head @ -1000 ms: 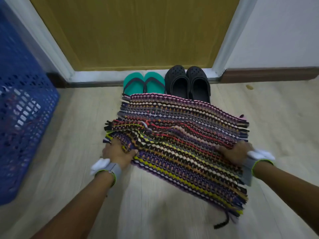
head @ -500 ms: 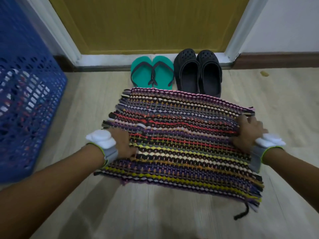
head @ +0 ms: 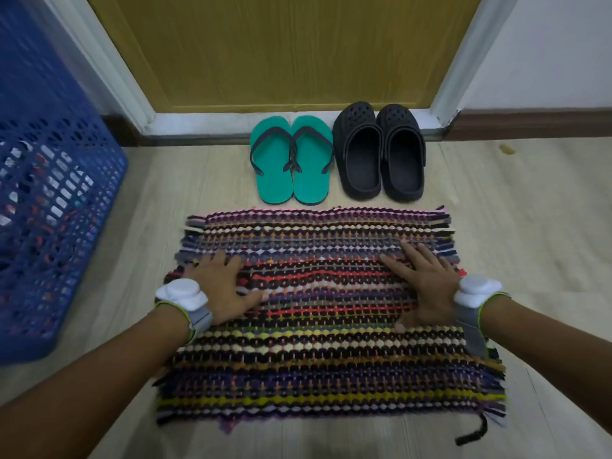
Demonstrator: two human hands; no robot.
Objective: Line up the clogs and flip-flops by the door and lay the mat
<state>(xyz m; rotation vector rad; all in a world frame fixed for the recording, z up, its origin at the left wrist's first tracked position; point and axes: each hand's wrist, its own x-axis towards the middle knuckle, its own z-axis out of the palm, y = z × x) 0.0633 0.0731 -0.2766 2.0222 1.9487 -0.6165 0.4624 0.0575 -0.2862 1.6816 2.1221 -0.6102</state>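
A multicoloured woven mat [head: 318,359] lies flat on the wooden floor in front of the door. My left hand [head: 222,286] rests palm down on its left part, fingers spread. My right hand [head: 420,283] presses flat on its right part, fingers apart too. Beyond the mat's far edge stand a pair of teal flip-flops [head: 291,160] and, right beside them, a pair of black clogs [head: 384,150], both side by side with toes toward the door sill.
A yellow-brown door [head: 291,51] in a white frame fills the top. A blue perforated plastic basket [head: 49,193] stands on the left, close to the mat. A dark skirting board [head: 530,124] runs along the white wall at right.
The mat went from rumpled and gripped at its edges to spread flat, clear of the footwear. Both hands let go of the edges and now lie open on top.
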